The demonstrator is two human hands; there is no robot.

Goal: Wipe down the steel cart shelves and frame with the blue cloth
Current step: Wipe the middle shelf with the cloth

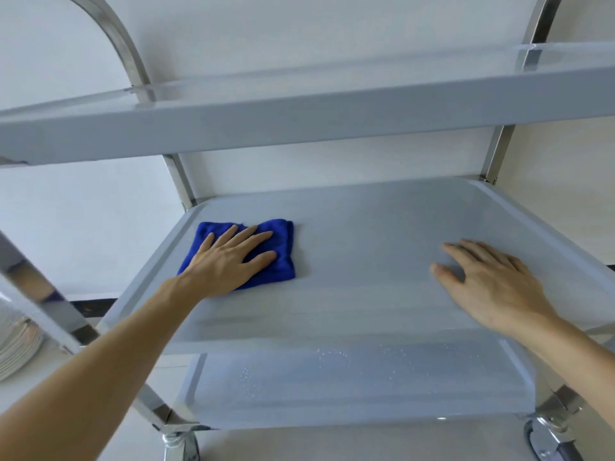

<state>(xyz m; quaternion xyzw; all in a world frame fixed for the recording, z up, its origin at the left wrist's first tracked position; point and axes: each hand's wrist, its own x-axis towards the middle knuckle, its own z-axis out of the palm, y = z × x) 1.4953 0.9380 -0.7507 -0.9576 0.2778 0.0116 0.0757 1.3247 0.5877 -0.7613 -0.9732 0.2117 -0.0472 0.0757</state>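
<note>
middle cart shelf [366,227], blue cloth [283,257] flat under open left hand [229,261], right hand [492,281] open, bare.

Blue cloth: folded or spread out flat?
Folded. The blue cloth is a compact thick pad under the left hand on the middle shelf.

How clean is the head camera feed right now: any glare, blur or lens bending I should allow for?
Head view: soft, even light with faint shadows; the middle shelf shows a dull sheen, no hard glare. Wide-angle bending curves the top shelf and frame post. The left hand on the blue cloth is sharp; the right hand looks slightly smeared. Droplets glint on the bottom shelf.
</note>
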